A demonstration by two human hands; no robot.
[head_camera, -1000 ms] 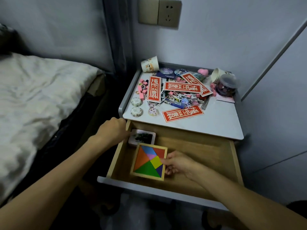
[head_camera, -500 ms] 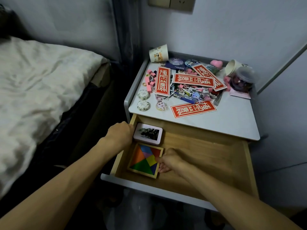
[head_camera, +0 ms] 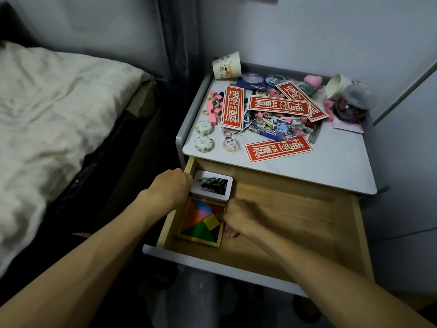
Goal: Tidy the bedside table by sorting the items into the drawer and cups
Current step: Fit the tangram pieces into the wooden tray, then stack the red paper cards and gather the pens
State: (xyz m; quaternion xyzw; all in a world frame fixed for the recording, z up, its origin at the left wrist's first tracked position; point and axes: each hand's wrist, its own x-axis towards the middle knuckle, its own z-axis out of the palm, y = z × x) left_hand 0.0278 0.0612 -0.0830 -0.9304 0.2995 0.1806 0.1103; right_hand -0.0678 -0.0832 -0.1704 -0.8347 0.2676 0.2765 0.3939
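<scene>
right hand grips the right edge of the square wooden tray of coloured tangram pieces, front-left in the open wooden drawer: slide it flush to the left wall, off the white card box; left hand grip: can't tell.

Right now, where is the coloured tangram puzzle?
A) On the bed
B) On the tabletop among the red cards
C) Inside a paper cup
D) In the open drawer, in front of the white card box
D: the tangram puzzle lies flat at the left of the open drawer, just in front of the white card box, and the right hand grips its right edge.
</scene>
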